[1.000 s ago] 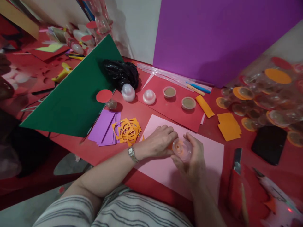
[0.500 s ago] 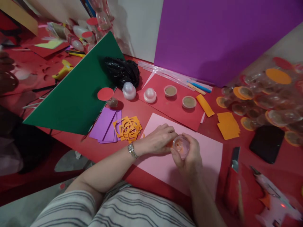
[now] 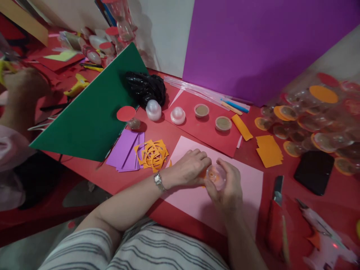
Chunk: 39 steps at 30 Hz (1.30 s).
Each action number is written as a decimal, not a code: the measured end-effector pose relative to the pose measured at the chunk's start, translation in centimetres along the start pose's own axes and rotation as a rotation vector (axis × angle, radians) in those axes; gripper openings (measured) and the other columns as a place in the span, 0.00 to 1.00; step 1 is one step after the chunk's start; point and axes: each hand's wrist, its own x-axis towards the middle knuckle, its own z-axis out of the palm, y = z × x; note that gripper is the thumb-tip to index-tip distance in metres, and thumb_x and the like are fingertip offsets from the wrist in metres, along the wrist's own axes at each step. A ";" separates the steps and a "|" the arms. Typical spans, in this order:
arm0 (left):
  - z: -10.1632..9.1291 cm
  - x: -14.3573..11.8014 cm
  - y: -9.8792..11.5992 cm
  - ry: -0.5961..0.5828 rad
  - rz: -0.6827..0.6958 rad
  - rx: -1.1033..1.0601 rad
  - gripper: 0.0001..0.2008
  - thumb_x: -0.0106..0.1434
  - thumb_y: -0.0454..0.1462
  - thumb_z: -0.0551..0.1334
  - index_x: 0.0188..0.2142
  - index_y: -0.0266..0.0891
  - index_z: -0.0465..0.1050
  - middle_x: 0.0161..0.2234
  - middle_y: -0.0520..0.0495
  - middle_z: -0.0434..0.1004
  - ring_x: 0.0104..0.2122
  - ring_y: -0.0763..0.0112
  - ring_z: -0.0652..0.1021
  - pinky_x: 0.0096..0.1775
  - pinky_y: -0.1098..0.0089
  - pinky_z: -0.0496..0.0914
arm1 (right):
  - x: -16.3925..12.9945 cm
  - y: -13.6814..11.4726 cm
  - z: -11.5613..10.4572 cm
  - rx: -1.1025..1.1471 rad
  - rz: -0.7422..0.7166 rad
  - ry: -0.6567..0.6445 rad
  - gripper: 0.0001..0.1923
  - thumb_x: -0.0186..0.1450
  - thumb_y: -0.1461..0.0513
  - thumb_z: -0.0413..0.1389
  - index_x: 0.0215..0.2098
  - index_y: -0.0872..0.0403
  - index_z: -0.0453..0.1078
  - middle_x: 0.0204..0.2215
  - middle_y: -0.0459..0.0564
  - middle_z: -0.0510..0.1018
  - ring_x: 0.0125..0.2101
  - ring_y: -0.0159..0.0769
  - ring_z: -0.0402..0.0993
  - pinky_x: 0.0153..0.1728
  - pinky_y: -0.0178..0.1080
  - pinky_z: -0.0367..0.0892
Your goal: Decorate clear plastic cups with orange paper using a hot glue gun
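My right hand (image 3: 227, 187) grips a small clear plastic cup (image 3: 216, 177) between thumb and fingers; some orange shows through it. Close against the cup's left side is my left hand (image 3: 192, 167), its fingers curled down on a piece of orange paper (image 3: 202, 175) that they mostly cover. Beneath both hands lies a pink sheet (image 3: 250, 180). Further back, two sand-filled cups (image 3: 201, 110) and a clear domed container (image 3: 178, 115) rest on a red sheet (image 3: 194, 127). Another domed container (image 3: 153, 110) stands to their left.
Orange paper offcuts (image 3: 153, 154) and purple paper pieces (image 3: 125, 150) lie leftward, beside a leaning green board (image 3: 84, 116). At right are orange squares (image 3: 268, 150), a black phone (image 3: 314, 172), a knife (image 3: 278, 189), a glue gun (image 3: 326, 232) and stacked hourglasses (image 3: 312, 120). Another person's hand (image 3: 25, 84) works far left.
My hands stay close together at the cup, which has tilted slightly and shifted a little to the right. At far left, the other person's hand has come further into view, holding something yellow.
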 end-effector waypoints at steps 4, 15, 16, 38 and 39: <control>-0.2 -0.1 0.0 -0.014 -0.010 -0.016 0.12 0.62 0.39 0.65 0.43 0.36 0.71 0.41 0.41 0.74 0.40 0.59 0.70 0.43 0.61 0.66 | 0.1 -0.1 0.1 0.003 0.006 -0.020 0.27 0.69 0.52 0.57 0.62 0.56 0.62 0.48 0.60 0.75 0.48 0.49 0.72 0.49 0.54 0.72; 0.1 -0.2 -0.6 -0.032 0.042 -0.159 0.10 0.63 0.39 0.65 0.43 0.37 0.73 0.43 0.41 0.73 0.42 0.60 0.71 0.46 0.62 0.68 | -0.1 -0.1 0.1 0.008 0.031 -0.038 0.28 0.69 0.51 0.55 0.63 0.55 0.61 0.49 0.60 0.75 0.47 0.48 0.73 0.48 0.53 0.73; 0.0 -0.2 -0.6 -0.031 0.040 -0.155 0.11 0.63 0.39 0.66 0.43 0.36 0.73 0.43 0.41 0.73 0.42 0.60 0.71 0.47 0.62 0.68 | -0.1 -0.1 0.1 0.004 0.025 -0.036 0.30 0.69 0.50 0.55 0.64 0.56 0.60 0.49 0.60 0.75 0.47 0.49 0.73 0.49 0.54 0.72; 0.1 -0.3 -0.6 -0.012 0.076 -0.118 0.11 0.63 0.37 0.63 0.45 0.37 0.74 0.43 0.40 0.73 0.43 0.58 0.70 0.48 0.60 0.67 | 0.5 -0.1 -0.3 -0.037 -0.051 -0.027 0.29 0.67 0.51 0.58 0.61 0.56 0.62 0.47 0.60 0.75 0.46 0.49 0.73 0.44 0.52 0.74; 0.1 -0.3 -0.6 -0.012 0.074 -0.118 0.10 0.63 0.36 0.62 0.44 0.37 0.74 0.43 0.40 0.73 0.43 0.58 0.70 0.48 0.60 0.67 | 0.5 -0.1 -0.2 -0.034 -0.047 -0.026 0.29 0.67 0.51 0.58 0.61 0.56 0.62 0.47 0.60 0.75 0.45 0.48 0.74 0.44 0.52 0.74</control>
